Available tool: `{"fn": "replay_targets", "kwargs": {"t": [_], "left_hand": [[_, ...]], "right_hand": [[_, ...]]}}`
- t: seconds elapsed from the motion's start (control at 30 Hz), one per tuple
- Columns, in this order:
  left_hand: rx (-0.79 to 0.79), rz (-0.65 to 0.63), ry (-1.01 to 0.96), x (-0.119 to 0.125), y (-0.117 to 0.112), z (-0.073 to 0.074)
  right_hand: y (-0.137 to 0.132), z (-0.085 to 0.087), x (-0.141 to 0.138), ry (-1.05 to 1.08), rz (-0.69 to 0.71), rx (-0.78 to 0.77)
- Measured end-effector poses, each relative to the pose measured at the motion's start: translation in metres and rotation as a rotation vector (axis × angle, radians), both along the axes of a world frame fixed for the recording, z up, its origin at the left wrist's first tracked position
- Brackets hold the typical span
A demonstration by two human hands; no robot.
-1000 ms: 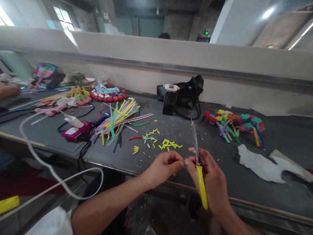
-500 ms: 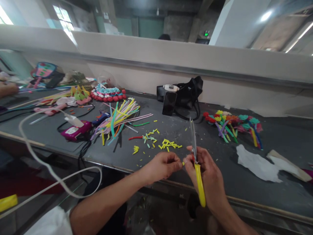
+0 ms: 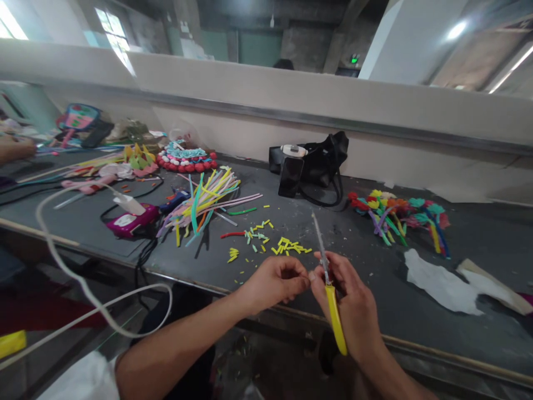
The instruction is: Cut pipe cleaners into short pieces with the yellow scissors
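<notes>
My right grip [image 3: 353, 300] is wrapped around the yellow-handled metal scissors [image 3: 334, 314] over the near edge of the dark grey table [image 3: 408, 316]; they should feel stiff and fairly light, best held by the handle; whether my pinched left hand [image 3: 270, 286] holds anything, I cannot tell.

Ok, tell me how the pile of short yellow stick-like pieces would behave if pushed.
The pile of short yellow stick-like pieces would probably scatter rather than move as one, since they lie loose on the flat dark tabletop. Each is likely very light, being small and thin.
</notes>
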State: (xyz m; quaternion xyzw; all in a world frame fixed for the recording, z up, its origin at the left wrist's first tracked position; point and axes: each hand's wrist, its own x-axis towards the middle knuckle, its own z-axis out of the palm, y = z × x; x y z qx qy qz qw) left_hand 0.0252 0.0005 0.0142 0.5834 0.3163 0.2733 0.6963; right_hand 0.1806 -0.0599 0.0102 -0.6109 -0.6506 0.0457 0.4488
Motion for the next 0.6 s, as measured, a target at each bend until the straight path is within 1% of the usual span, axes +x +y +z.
{"fn": "replay_targets", "kwargs": {"t": [0.1, 0.17, 0.23, 0.33, 0.4, 0.6], "left_hand": [[-0.081, 0.143, -0.163, -0.002, 0.003, 0.006], [-0.119, 0.236, -0.289, -0.004, 0.006, 0.009], [-0.139, 0.298, -0.375, -0.006, 0.008, 0.011], [-0.149, 0.334, -0.427, -0.007, 0.008, 0.013], [-0.159, 0.342, -0.436, -0.006, 0.006, 0.014], [-0.189, 0.357, -0.449, -0.003, 0.003, 0.016]], "right_hand": [[-0.005, 0.001, -0.001, -0.02, -0.043, -0.037], [-0.01, -0.003, 0.001, -0.074, -0.046, -0.076], [-0.015, -0.01, 0.003, -0.15, -0.042, -0.1], [-0.022, -0.021, 0.006, -0.256, -0.072, -0.113], [-0.025, -0.024, 0.008, -0.306, -0.092, -0.1], [-0.025, -0.027, 0.014, -0.387, -0.079, -0.064]]}}
